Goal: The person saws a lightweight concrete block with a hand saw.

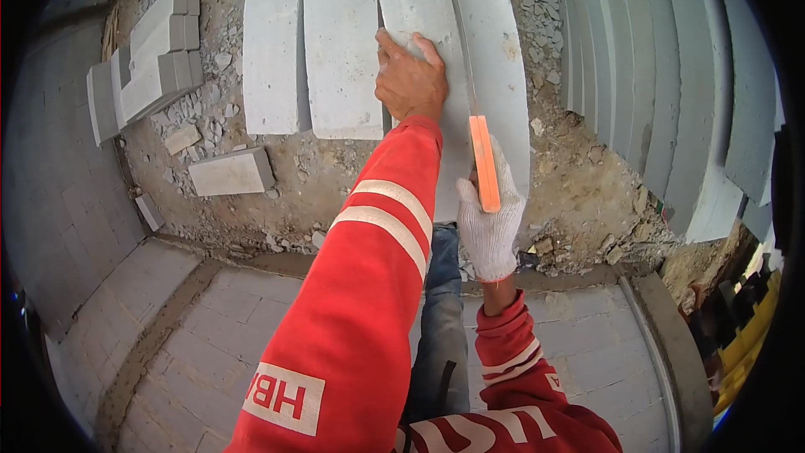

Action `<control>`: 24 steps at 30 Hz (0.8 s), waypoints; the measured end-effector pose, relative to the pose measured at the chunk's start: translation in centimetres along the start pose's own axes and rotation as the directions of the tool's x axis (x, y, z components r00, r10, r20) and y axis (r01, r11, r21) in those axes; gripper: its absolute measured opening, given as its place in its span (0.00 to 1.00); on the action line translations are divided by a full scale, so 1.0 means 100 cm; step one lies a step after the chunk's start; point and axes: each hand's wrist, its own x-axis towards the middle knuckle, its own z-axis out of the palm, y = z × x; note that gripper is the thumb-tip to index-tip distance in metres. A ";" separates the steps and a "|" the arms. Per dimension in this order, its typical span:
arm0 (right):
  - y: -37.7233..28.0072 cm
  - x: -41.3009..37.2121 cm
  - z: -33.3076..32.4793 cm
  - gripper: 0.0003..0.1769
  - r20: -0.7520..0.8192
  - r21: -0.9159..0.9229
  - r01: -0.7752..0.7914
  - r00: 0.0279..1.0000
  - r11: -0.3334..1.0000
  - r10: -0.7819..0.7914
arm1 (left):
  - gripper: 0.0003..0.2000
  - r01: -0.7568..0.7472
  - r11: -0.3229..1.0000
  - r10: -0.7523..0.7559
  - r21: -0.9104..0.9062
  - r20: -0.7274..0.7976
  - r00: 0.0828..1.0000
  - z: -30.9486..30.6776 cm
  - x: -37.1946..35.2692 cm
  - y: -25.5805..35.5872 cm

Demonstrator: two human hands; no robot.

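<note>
Left hand [412, 80]: one — released, laid on pale slab [419, 0]
Right hand [490, 239]: gloved, clenched around handle [485, 164]
Saw [464, 42]: one — blade lengthwise along slab
Slabs further left [342, 42]: two
Ground [587, 201]: dirt, rubble
Surroundings: grey blockwork [71, 193]

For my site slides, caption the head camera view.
A gloved right hand grips what looks like an orange-handled saw while the bare left hand rests on a pale slab.
</note>
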 end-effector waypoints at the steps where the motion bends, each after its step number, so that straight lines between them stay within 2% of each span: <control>1: 0.004 -0.001 -0.001 0.35 0.005 0.005 0.001 1.000 1.000 -0.001 | 0.26 -0.020 1.000 0.020 0.022 -0.013 1.000 0.003 0.004 0.000; 2: 0.010 -0.009 -0.008 0.34 0.046 0.020 -0.101 0.994 0.995 0.100 | 0.26 -0.027 0.998 0.027 0.051 -0.013 1.000 0.003 0.000 -0.005; 4: 0.021 -0.038 -0.022 0.33 0.052 0.033 -0.192 0.980 0.981 0.190 | 0.26 -0.020 0.999 0.020 0.034 0.006 1.000 0.004 -0.007 -0.008; 6: 0.038 -0.095 -0.029 0.32 -0.019 -0.095 -0.030 0.999 0.995 0.028 | 0.26 -0.012 1.000 0.012 0.003 -0.006 1.000 0.001 0.002 -0.003; 9: 0.030 -0.080 -0.034 0.32 -0.013 -0.124 -0.112 0.994 0.986 0.111 | 0.25 0.014 1.000 -0.014 0.009 0.041 0.999 -0.006 -0.006 -0.002; 11: 0.019 -0.012 -0.015 0.32 -0.006 -0.068 -0.013 1.000 0.998 0.012 | 0.25 -0.001 1.000 0.002 -0.015 0.042 0.999 -0.004 -0.002 0.001; 13: 0.011 0.019 0.000 0.32 -0.044 -0.016 0.029 0.999 0.999 -0.030 | 0.25 -0.023 1.000 0.023 -0.004 0.021 1.000 0.001 -0.002 0.000; 14: 0.013 0.016 0.002 0.32 -0.039 -0.010 0.028 0.999 1.000 -0.028 | 0.25 -0.034 0.999 0.034 0.008 0.000 0.999 0.001 -0.001 -0.003; 16: 0.015 -0.005 -0.010 0.33 0.019 0.037 -0.112 0.994 0.993 0.111 | 0.25 -0.002 0.999 0.000 0.036 0.049 0.999 -0.004 -0.011 -0.010; 18: 0.032 -0.063 -0.020 0.33 -0.042 -0.098 0.008 0.999 0.995 -0.012 | 0.24 -0.022 1.000 0.022 0.004 0.050 0.998 -0.003 0.006 0.006; 20: 0.030 -0.105 -0.035 0.35 -0.015 -0.137 -0.092 0.996 0.986 0.091 | 0.23 -0.009 1.000 0.009 -0.004 0.006 1.000 -0.001 -0.002 -0.001; 24: 0.035 -0.058 -0.023 0.35 -0.028 -0.153 -0.029 0.999 0.988 0.025 | 0.23 -0.037 0.999 0.037 -0.010 -0.006 0.999 0.004 -0.002 -0.002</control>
